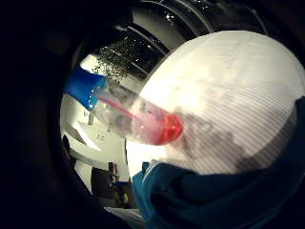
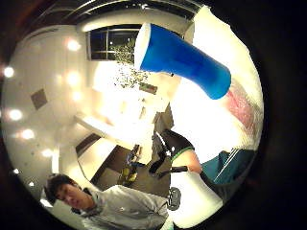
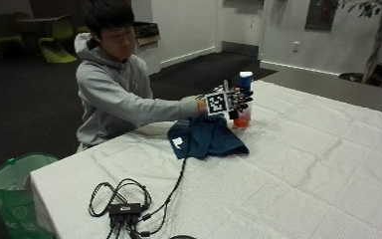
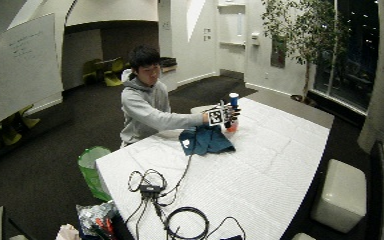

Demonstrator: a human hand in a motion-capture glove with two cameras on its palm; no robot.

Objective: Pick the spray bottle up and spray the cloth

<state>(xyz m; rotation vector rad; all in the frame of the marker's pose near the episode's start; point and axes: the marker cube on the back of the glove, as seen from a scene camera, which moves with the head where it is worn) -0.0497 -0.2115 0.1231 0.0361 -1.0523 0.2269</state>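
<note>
In the outside view the spray bottle [image 3: 242, 118] stands upright, a clear bottle with a blue top and red liquid at its base. My gloved right hand [image 3: 236, 101] has its fingers curled round the bottle's middle. Whether the base touches the table or hangs just above it cannot be told. A dark teal cloth [image 3: 204, 139] lies crumpled on the white table [image 3: 310, 164], just to the person's side of the bottle. The little finger side palm view shows the bottle [image 1: 138, 121] over the tablecloth with the cloth [image 1: 214, 195] beside it. The blue top [image 2: 180, 57] looms close in the thumb side view.
A black box with looped cables [image 3: 125, 208] lies near the table's front edge, with one cable running up to the hand. On the floor beside the table stands a green bin [image 3: 12, 189]. A white stool [image 4: 338, 195] stands on the table's far side.
</note>
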